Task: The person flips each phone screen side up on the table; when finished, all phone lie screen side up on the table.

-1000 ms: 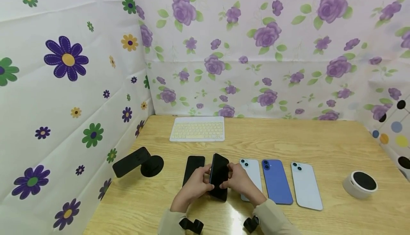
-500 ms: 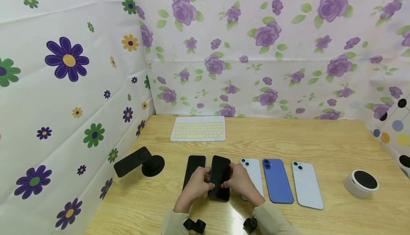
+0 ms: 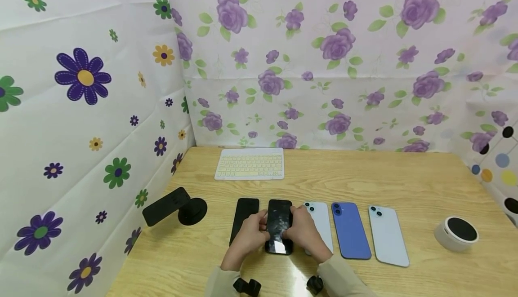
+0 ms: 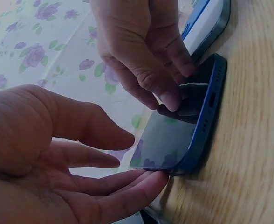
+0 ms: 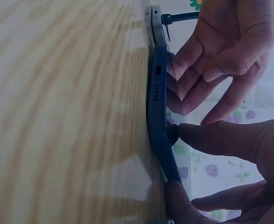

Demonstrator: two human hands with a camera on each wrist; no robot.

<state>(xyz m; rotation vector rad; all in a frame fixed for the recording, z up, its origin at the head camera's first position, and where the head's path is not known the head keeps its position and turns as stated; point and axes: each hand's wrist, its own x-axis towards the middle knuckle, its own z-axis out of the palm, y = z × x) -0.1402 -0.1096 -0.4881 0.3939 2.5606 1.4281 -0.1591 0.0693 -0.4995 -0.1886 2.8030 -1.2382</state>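
Note:
A smartphone with a dark screen and blue frame (image 3: 279, 220) lies screen up on the table between both hands. My left hand (image 3: 252, 234) touches its left long edge with nearly straight fingers; the left thumb hovers apart from the glass in the left wrist view. On the other side my right hand (image 3: 303, 230) pinches the phone's right side, its thumb (image 5: 207, 140) on the screen and a fingertip (image 5: 179, 198) at the edge. Left of it lies another dark-screened phone (image 3: 244, 216), partly covered by the left hand. A pale phone (image 3: 319, 220) sits beside the right hand.
Further right lie a blue phone (image 3: 351, 229) and a white phone (image 3: 388, 236), backs up. A round white device (image 3: 455, 233) with a dark top stands at the right. A black stand (image 3: 174, 205) is at left, a white keyboard (image 3: 250, 163) behind.
The phone between the hands has gone from tilted and slightly turned to lying flatter and straighter. A bright reflection now shows on its lower screen. Both hands have barely shifted.

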